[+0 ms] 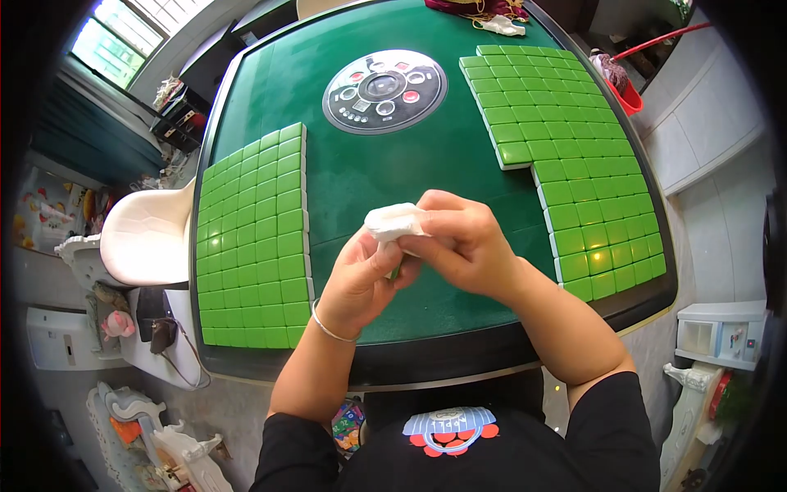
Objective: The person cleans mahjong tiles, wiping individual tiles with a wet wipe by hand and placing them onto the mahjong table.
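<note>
My left hand [361, 279], with a bracelet at its wrist, is closed around a mahjong tile [396, 271]; only a sliver of its green side shows between the fingers. My right hand [467, 238] pinches a folded white wipe [393, 220], which covers the top of my left fingers and hides most of the tile. Both hands meet above the near middle of the green mahjong table [434, 312]. To the left lies a block of green-backed tiles [254, 246], laid face down in rows. A larger block of such tiles [566, 139] extends along the right side.
A round control panel [385, 90] sits in the table's centre. At the far right edge are a dark red cloth bag [475, 6] and a crumpled white wipe [502, 26]. A white chair [147, 234] stands left, a red bucket [630, 100] right.
</note>
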Demonstrator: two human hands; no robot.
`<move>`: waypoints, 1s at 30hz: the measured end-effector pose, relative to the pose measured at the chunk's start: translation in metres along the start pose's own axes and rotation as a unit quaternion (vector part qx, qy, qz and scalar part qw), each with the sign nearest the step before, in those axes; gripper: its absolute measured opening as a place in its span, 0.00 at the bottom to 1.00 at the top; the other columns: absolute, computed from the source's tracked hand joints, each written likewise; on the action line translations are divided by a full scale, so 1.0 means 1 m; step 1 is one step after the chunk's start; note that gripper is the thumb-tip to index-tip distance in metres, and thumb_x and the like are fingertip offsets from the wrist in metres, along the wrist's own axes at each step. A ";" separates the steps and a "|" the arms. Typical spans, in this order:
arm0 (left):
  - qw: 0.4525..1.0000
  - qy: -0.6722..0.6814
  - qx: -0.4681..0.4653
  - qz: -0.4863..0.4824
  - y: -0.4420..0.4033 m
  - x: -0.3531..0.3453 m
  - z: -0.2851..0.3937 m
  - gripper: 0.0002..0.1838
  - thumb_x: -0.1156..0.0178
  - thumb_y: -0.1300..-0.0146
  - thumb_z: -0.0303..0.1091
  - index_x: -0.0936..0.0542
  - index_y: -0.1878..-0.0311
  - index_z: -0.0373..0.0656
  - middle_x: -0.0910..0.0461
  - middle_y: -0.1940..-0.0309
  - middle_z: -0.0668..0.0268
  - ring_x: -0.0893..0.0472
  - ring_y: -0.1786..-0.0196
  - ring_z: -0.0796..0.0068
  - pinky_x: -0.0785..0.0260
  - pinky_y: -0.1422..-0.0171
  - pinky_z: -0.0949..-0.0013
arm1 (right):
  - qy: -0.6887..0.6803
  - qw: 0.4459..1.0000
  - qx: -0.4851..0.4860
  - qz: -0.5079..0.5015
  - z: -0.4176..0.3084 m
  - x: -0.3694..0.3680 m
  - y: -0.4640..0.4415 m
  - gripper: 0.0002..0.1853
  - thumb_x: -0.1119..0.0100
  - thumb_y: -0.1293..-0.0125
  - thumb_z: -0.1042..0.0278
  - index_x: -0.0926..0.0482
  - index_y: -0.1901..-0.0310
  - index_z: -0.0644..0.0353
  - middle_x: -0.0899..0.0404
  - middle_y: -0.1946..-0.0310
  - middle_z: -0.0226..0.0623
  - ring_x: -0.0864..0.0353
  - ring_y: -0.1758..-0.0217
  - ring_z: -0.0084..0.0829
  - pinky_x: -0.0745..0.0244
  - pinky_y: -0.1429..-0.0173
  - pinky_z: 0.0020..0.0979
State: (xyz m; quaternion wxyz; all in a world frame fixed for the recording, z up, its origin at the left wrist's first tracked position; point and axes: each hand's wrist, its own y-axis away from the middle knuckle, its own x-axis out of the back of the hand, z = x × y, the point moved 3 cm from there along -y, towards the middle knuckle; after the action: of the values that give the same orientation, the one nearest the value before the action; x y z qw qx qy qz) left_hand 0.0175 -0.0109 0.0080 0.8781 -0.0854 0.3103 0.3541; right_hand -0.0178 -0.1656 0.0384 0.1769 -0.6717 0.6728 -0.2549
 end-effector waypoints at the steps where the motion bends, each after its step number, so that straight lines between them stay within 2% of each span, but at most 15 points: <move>1: 1.000 0.007 -0.010 0.015 0.000 -0.001 0.001 0.31 0.37 0.32 0.47 0.33 0.34 0.39 0.25 0.47 0.67 0.25 0.50 0.75 0.32 0.48 0.70 | 0.046 0.999 -0.003 -0.003 0.005 0.002 0.000 0.05 0.35 0.38 0.74 0.15 0.60 0.61 0.24 0.69 0.37 0.21 0.69 0.32 0.26 0.66 0.30; 3: 1.000 -0.016 -0.023 0.001 -0.005 0.005 0.000 0.32 0.38 0.33 0.48 0.33 0.33 0.39 0.25 0.43 0.65 0.24 0.44 0.72 0.32 0.39 0.65 | 0.140 0.990 -0.006 -0.007 0.020 0.010 -0.003 0.06 0.34 0.38 0.74 0.15 0.59 0.60 0.24 0.70 0.37 0.21 0.68 0.32 0.26 0.66 0.31; 6: 0.997 0.075 -0.007 -0.026 -0.011 0.019 -0.012 0.32 0.38 0.33 0.49 0.32 0.33 0.39 0.25 0.43 0.64 0.25 0.42 0.71 0.32 0.39 0.64 | 0.180 0.981 -0.028 0.063 0.023 0.021 -0.007 0.08 0.34 0.40 0.77 0.15 0.58 0.60 0.23 0.68 0.36 0.21 0.68 0.34 0.25 0.65 0.32; 7: 0.996 0.086 -0.006 0.004 -0.011 0.018 -0.012 0.31 0.38 0.33 0.49 0.31 0.35 0.39 0.24 0.45 0.65 0.25 0.43 0.71 0.33 0.39 0.65 | 0.095 0.987 0.008 0.133 0.025 0.020 -0.005 0.11 0.35 0.44 0.80 0.14 0.58 0.59 0.23 0.64 0.36 0.21 0.65 0.36 0.23 0.60 0.32; 10: 0.987 0.122 -0.012 0.104 -0.008 0.005 -0.005 0.29 0.37 0.35 0.50 0.28 0.38 0.39 0.22 0.48 0.66 0.25 0.47 0.73 0.34 0.40 0.65 | 0.129 0.987 0.063 0.069 0.008 0.010 -0.003 0.14 0.35 0.47 0.83 0.14 0.59 0.57 0.22 0.59 0.37 0.21 0.60 0.37 0.22 0.55 0.33; 11: 0.983 0.151 -0.032 0.104 -0.011 0.008 -0.007 0.29 0.41 0.32 0.52 0.28 0.38 0.40 0.21 0.49 0.64 0.24 0.46 0.70 0.32 0.39 0.62 | 0.128 0.988 0.079 0.042 0.012 0.003 0.001 0.15 0.36 0.49 0.84 0.14 0.60 0.54 0.22 0.59 0.37 0.21 0.55 0.37 0.22 0.52 0.35; 14: 0.982 0.176 -0.020 0.063 -0.009 0.022 0.001 0.29 0.45 0.30 0.55 0.27 0.39 0.39 0.20 0.50 0.61 0.22 0.48 0.67 0.29 0.39 0.60 | 0.184 0.963 0.108 -0.165 0.008 0.000 -0.003 0.13 0.38 0.48 0.85 0.16 0.62 0.56 0.22 0.63 0.35 0.20 0.57 0.40 0.23 0.55 0.38; 18: 0.978 0.186 -0.073 0.058 -0.010 0.025 0.013 0.30 0.51 0.29 0.58 0.27 0.40 0.39 0.19 0.53 0.56 0.20 0.53 0.65 0.27 0.40 0.61 | 0.106 0.986 0.029 -0.128 0.022 0.010 -0.003 0.11 0.36 0.45 0.83 0.17 0.62 0.58 0.22 0.63 0.36 0.20 0.61 0.40 0.23 0.57 0.35; 19: 0.972 0.218 -0.063 0.056 -0.010 0.032 0.012 0.30 0.53 0.26 0.56 0.28 0.38 0.37 0.19 0.51 0.52 0.20 0.47 0.60 0.28 0.37 0.57 | 0.086 0.992 0.019 -0.089 0.019 0.012 -0.005 0.11 0.36 0.45 0.84 0.17 0.61 0.58 0.22 0.62 0.36 0.20 0.61 0.39 0.23 0.58 0.34; 21: 0.982 0.127 -0.062 0.126 -0.010 0.027 0.016 0.29 0.57 0.24 0.54 0.29 0.38 0.37 0.21 0.48 0.52 0.21 0.46 0.60 0.29 0.36 0.56 | 0.036 0.999 0.012 -0.019 0.021 0.013 -0.006 0.12 0.36 0.44 0.85 0.16 0.59 0.59 0.22 0.63 0.37 0.20 0.63 0.37 0.23 0.59 0.32; 22: 0.982 0.079 -0.060 0.161 -0.010 0.022 0.019 0.28 0.59 0.23 0.53 0.29 0.38 0.36 0.21 0.47 0.51 0.21 0.46 0.60 0.29 0.35 0.56 | 0.065 0.997 0.006 -0.033 0.022 0.011 -0.005 0.12 0.36 0.44 0.84 0.16 0.59 0.59 0.22 0.63 0.37 0.20 0.63 0.37 0.23 0.59 0.32; 23: 0.984 0.056 -0.058 0.157 -0.010 0.016 0.023 0.27 0.63 0.21 0.49 0.31 0.35 0.36 0.23 0.44 0.51 0.21 0.47 0.62 0.29 0.38 0.58 | 0.093 0.995 0.001 -0.047 0.024 0.010 -0.004 0.12 0.36 0.44 0.84 0.16 0.59 0.58 0.22 0.63 0.37 0.20 0.64 0.37 0.23 0.60 0.32; 26: 0.987 -0.059 -0.111 0.103 -0.002 0.030 0.043 0.26 0.60 0.21 0.46 0.32 0.33 0.35 0.23 0.43 0.54 0.22 0.50 0.67 0.29 0.43 0.62 | 0.166 0.985 -0.009 -0.048 0.037 0.015 -0.003 0.09 0.36 0.43 0.83 0.16 0.61 0.60 0.21 0.64 0.38 0.19 0.64 0.39 0.22 0.59 0.32; 27: 0.970 -0.142 -0.159 0.119 0.004 0.027 0.053 0.23 0.56 0.22 0.43 0.29 0.35 0.36 0.22 0.47 0.59 0.23 0.53 0.71 0.30 0.47 0.66 | 0.170 0.985 -0.004 -0.024 0.038 0.021 -0.005 0.08 0.36 0.43 0.82 0.16 0.61 0.61 0.21 0.64 0.38 0.18 0.64 0.39 0.22 0.59 0.32; 30: 0.846 -0.518 -0.095 0.083 0.029 0.023 0.074 0.18 0.51 0.23 0.38 0.23 0.41 0.37 0.20 0.50 0.64 0.24 0.53 0.74 0.30 0.46 0.67 | 0.163 0.985 -0.011 0.048 0.033 0.034 -0.010 0.05 0.36 0.39 0.78 0.16 0.61 0.62 0.21 0.64 0.37 0.18 0.65 0.36 0.22 0.59 0.31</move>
State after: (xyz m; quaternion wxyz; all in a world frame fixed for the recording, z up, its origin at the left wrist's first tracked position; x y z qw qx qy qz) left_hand 0.0470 0.0507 0.0542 0.8660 0.0531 -0.2187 0.4465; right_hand 0.0085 -0.2028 0.0209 0.0697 -0.5896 0.7270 -0.3449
